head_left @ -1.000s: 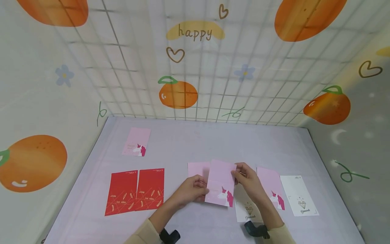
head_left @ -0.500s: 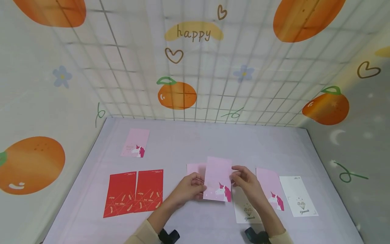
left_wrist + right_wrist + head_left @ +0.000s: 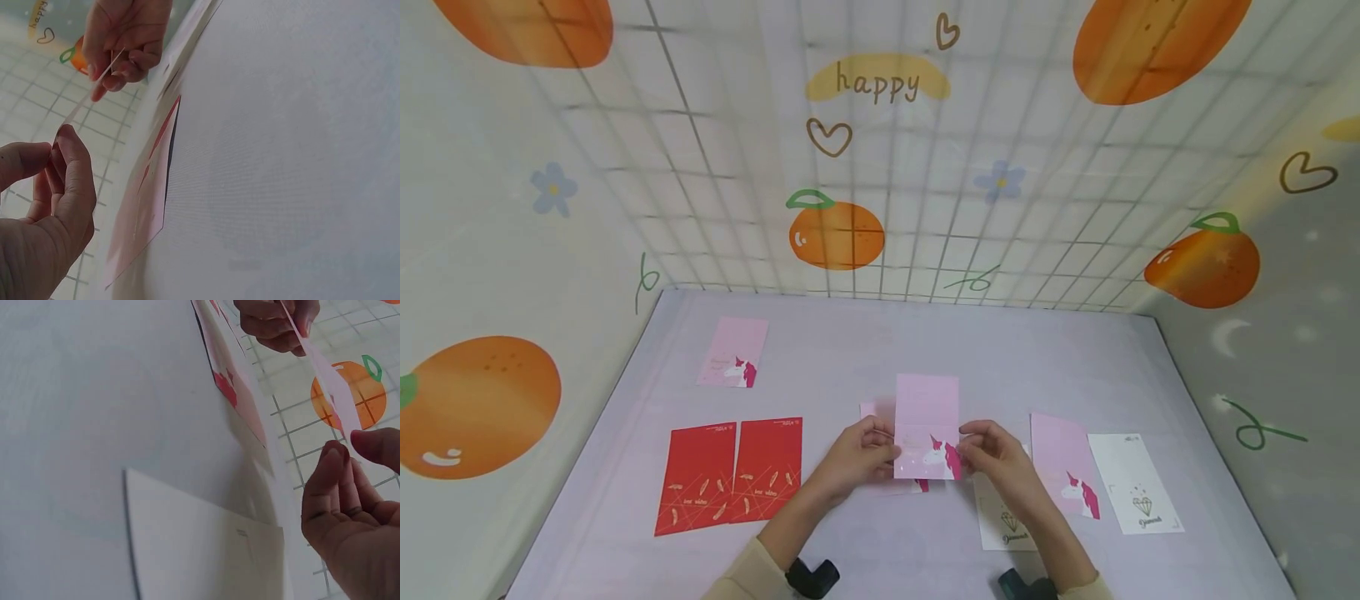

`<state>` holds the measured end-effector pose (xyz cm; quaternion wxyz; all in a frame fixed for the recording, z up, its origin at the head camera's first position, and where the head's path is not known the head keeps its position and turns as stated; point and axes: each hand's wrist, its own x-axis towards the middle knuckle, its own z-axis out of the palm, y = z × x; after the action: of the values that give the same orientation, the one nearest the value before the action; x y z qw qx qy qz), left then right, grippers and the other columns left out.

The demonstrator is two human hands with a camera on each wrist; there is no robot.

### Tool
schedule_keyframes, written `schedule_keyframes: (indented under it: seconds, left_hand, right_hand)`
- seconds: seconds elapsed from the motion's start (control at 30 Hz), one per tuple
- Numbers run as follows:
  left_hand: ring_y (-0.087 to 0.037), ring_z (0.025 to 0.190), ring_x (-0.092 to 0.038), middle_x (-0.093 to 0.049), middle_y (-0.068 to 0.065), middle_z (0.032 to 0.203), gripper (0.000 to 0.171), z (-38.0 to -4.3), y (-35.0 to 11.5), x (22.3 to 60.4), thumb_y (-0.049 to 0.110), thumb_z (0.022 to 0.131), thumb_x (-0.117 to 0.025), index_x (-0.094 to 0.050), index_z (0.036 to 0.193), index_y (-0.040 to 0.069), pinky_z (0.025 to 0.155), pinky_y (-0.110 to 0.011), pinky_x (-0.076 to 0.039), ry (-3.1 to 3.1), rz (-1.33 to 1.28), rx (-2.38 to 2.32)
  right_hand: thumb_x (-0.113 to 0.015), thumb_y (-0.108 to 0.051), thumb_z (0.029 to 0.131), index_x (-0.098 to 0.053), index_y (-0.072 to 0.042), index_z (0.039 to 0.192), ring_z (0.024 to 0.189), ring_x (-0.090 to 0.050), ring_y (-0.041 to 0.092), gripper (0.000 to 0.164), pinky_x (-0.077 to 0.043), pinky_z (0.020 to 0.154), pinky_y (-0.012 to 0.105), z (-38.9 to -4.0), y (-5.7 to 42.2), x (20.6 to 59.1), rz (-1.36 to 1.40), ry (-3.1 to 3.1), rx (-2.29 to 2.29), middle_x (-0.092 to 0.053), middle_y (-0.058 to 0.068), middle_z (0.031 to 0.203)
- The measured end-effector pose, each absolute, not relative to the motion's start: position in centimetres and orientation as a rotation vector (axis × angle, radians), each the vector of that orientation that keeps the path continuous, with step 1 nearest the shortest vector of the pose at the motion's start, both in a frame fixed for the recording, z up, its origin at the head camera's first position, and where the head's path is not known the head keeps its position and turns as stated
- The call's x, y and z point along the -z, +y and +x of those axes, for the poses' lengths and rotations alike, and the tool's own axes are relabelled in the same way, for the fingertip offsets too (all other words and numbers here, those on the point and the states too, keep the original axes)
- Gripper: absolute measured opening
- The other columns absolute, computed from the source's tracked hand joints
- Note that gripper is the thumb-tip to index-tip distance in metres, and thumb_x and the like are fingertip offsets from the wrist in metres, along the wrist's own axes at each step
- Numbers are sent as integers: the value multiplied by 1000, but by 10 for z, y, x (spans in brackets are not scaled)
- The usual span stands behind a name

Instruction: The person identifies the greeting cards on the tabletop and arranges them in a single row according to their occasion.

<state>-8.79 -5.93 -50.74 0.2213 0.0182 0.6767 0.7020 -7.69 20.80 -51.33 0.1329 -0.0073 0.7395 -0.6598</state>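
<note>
A pink unicorn card [image 3: 925,408] is held up between both hands, above the table. My left hand [image 3: 853,457] pinches its left edge between thumb and fingers, and my right hand [image 3: 1002,461] pinches the right edge. Edge-on, the held card [image 3: 328,381] shows in the right wrist view clear of the tabletop. Under it lies another pink unicorn card [image 3: 912,487], mostly hidden by the held one and my left hand. A white card with a diamond drawing [image 3: 1009,523] lies below my right hand, partly covered by the forearm.
Two red cards [image 3: 700,475] lie side by side on the left. Farther back rests a pink unicorn card [image 3: 735,350]. To the right are another pink card [image 3: 1063,458] and a white diamond card [image 3: 1138,479]. A patterned curtain over a grid [image 3: 917,208] rises behind the table.
Both hands have moved left and slightly up with the pink card, which is now more upright in the head view. The lower edge of the card beneath has come into sight.
</note>
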Motion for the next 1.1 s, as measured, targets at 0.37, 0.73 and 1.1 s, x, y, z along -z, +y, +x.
schedule_keyframes:
  seconds: [0.37,0.73,1.1]
  left_hand:
    - [-23,90,-67,-62,-10,105,32,-92,-66,507,17,91,-72,-58,117,4,76,-36,-59,2002,47,-1874]
    - [-23,90,-67,-64,-8,107,34,-108,-100,497,22,91,-74,-60,119,8,76,-36,-59,2145,-41,-1828]
    - [-19,87,-70,-68,-4,105,34,-125,-150,494,25,90,-76,-65,120,15,77,-35,-59,2420,-208,-1757]
  right_hand:
    - [-69,-13,96,-58,-4,119,83,-64,25,28,-57,74,29,-82,197,512,-38,2176,1899,-61,18,98]
    - [-71,-12,94,-60,-1,119,80,-66,27,29,-59,75,33,-105,162,510,-144,2144,1993,-63,20,98]
    - [-66,-3,96,-60,-1,120,82,-68,33,25,-59,79,38,-139,107,501,-270,2050,2030,-64,21,99]
